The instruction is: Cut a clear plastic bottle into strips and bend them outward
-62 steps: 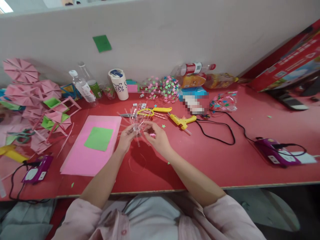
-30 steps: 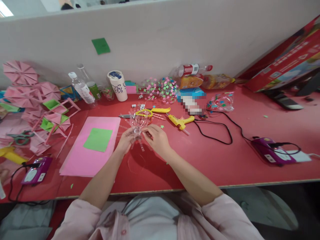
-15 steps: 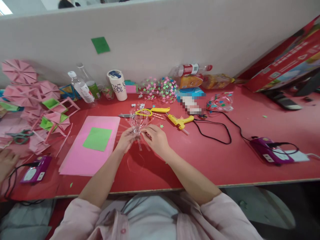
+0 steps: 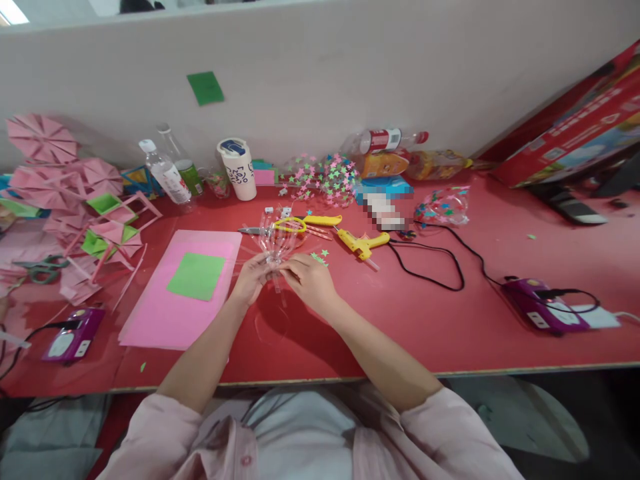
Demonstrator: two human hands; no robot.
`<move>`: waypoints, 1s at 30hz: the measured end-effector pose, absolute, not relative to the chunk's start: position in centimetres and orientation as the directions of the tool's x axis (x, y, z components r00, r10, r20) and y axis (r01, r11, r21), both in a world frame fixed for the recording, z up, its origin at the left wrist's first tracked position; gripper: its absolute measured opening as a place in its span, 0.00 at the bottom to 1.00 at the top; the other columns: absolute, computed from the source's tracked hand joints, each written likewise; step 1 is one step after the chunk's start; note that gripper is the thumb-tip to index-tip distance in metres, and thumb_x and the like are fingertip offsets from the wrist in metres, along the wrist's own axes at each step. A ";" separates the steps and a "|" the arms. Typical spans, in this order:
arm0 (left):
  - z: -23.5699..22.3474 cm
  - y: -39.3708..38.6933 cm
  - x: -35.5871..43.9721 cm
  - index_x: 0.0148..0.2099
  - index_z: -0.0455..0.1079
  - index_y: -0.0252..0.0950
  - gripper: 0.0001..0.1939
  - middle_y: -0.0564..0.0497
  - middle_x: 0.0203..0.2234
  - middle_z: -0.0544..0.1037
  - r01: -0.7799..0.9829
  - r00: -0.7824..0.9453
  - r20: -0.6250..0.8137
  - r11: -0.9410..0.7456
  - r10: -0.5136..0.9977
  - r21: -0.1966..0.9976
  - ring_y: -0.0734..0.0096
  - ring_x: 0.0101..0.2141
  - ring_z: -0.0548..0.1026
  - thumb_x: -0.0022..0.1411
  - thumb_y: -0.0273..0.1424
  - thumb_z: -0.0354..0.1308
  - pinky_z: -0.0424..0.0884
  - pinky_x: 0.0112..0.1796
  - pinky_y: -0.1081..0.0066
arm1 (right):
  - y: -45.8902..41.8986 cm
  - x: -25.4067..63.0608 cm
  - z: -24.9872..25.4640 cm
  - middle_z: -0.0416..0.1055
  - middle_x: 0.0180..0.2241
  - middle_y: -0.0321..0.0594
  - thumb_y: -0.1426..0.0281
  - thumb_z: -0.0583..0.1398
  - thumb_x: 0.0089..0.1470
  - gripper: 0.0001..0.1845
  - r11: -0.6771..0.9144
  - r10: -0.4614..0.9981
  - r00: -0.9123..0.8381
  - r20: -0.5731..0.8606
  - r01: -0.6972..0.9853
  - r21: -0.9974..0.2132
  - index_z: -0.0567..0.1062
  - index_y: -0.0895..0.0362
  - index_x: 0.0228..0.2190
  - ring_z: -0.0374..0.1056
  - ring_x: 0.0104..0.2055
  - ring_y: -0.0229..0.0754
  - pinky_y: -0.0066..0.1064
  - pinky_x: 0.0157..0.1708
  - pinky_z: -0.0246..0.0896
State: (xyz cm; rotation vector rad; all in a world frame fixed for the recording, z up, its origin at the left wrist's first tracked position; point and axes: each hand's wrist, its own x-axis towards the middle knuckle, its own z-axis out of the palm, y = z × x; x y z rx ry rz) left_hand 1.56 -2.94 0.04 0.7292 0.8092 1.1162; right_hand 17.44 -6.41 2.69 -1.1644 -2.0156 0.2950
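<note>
Since earlier frame: more flat green stars visible beside right hand, three o'clock from fringed clear plastic piece. Smooth red tabletop beneath; rectangular pink paper stack at eight o'clock. Right hand and left hand pinched narrow, holding piece's base; thin glossy strips splay upward. Angular yellow glue gun, three o'clock; loop-handled scissors, one o'clock.

Red across table, clear on plastic piece. Pink on left paper stack, green on top square. Yellow on glue gun, dark lettering over white on far tumbler.
</note>
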 end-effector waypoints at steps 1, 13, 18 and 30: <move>0.2 -3.0 1.6 0.36 0.76 0.33 0.18 0.52 0.27 0.80 -0.468 0.227 -0.189 0.278 0.955 0.839 0.75 0.26 0.75 0.40 0.29 0.73 0.71 0.32 0.73 | -6.5 17.5 2.8 0.78 0.33 0.44 0.75 0.58 0.61 0.09 0.551 0.815 -0.266 0.514 0.630 -0.547 0.79 0.55 0.35 0.73 0.37 0.45 0.34 0.38 0.66; 0.3 -3.0 1.5 0.35 0.72 0.37 0.20 0.57 0.28 0.77 -0.485 0.205 -0.157 0.240 0.966 0.841 0.80 0.28 0.73 0.38 0.26 0.74 0.69 0.32 0.76 | -6.8 17.4 3.2 0.76 0.33 0.42 0.73 0.57 0.62 0.09 0.570 0.788 -0.212 0.578 0.606 -0.555 0.78 0.56 0.35 0.72 0.36 0.42 0.31 0.37 0.66; 0.1 -2.8 1.5 0.37 0.73 0.36 0.21 0.57 0.29 0.77 -0.498 0.170 -0.164 0.229 0.972 0.836 0.81 0.28 0.73 0.37 0.27 0.74 0.68 0.31 0.78 | -7.0 17.4 3.6 0.75 0.33 0.41 0.73 0.57 0.61 0.09 0.569 0.792 -0.212 0.573 0.597 -0.565 0.77 0.55 0.38 0.71 0.34 0.41 0.31 0.36 0.66; 0.0 -2.5 1.3 0.38 0.72 0.35 0.20 0.55 0.27 0.79 -0.449 0.196 -0.178 0.250 0.964 0.858 0.82 0.23 0.71 0.41 0.30 0.73 0.68 0.28 0.76 | -6.9 18.2 4.9 0.76 0.33 0.38 0.72 0.56 0.59 0.09 0.422 0.883 -0.012 0.469 0.458 -0.783 0.77 0.53 0.34 0.70 0.32 0.40 0.31 0.32 0.64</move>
